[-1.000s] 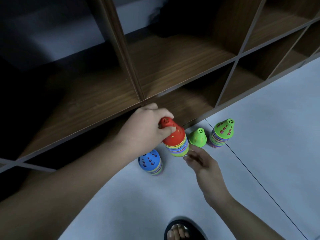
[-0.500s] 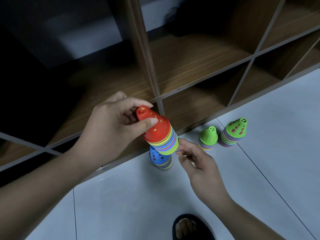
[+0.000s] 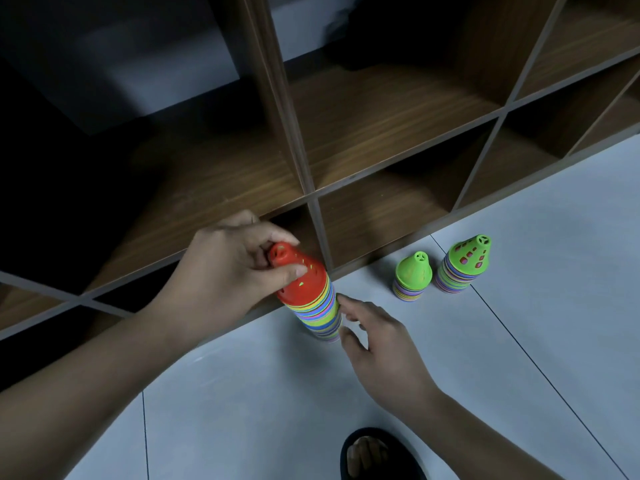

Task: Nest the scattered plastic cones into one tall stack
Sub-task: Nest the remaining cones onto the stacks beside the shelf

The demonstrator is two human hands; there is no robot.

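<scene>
1. Floor (image 3: 519, 393): pale grey tiles, thin dark joints.
2. Shelf unit (image 3: 363, 133) stands on it, along the far edge.
3. Tall stack (image 3: 320, 313) just before the shelf.
4. Two green-topped stacks (image 3: 412, 280), (image 3: 462, 268) right of tall stack.
5. Sandalled foot (image 3: 374, 455) nearer than tall stack.

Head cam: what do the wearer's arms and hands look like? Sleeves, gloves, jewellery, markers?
Both forearms are bare to the frame edge, no sleeves in view. The left hand and right hand carry no gloves, rings, watch, bands or tracking markers. Short fingernails. Nothing is worn or attached that shows here.
</scene>
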